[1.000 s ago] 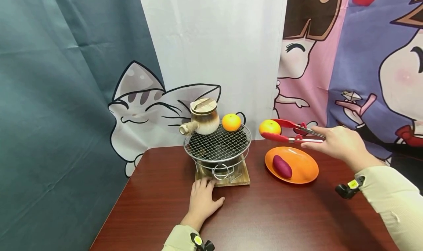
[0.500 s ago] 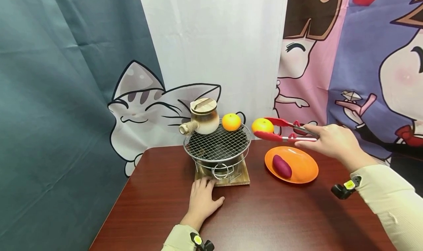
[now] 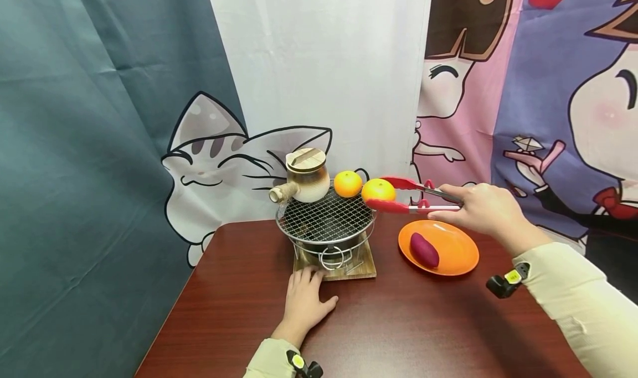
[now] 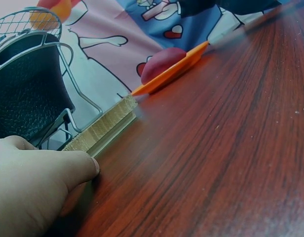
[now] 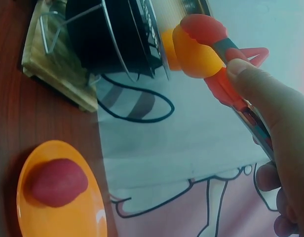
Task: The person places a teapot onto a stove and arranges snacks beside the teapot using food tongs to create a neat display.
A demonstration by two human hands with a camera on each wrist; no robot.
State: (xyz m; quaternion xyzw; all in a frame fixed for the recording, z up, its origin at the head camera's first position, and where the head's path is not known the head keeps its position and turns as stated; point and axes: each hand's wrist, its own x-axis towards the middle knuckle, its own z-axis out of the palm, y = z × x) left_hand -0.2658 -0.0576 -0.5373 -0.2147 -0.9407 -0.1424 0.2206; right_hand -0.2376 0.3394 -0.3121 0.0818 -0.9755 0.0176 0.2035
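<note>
My right hand (image 3: 485, 209) grips red-tipped tongs (image 3: 404, 207), and a mandarin (image 3: 379, 190) is clamped between their tips at the right rim of the grill. Another mandarin (image 3: 348, 184) sits at the back of the wire grill mesh (image 3: 324, 217), beside a small clay teapot (image 3: 311, 184) with a wooden lid and a rope-wrapped handle. My left hand (image 3: 306, 306) rests at the front left edge of the wooden base (image 3: 366, 264) under the grill, fingers spread. In the left wrist view its thumb (image 4: 78, 168) lies alongside that base.
An orange plate (image 3: 461, 250) bearing a purple sweet potato (image 3: 425, 250) stands right of the grill, below my right forearm. Wire rings stick out at the grill's front. A printed curtain (image 3: 319, 62) hangs close behind the brown table (image 3: 389, 322).
My right hand has moved left, carrying the mandarin in the tongs from above the plate's left side to the grill's right rim. The left hand has stayed still.
</note>
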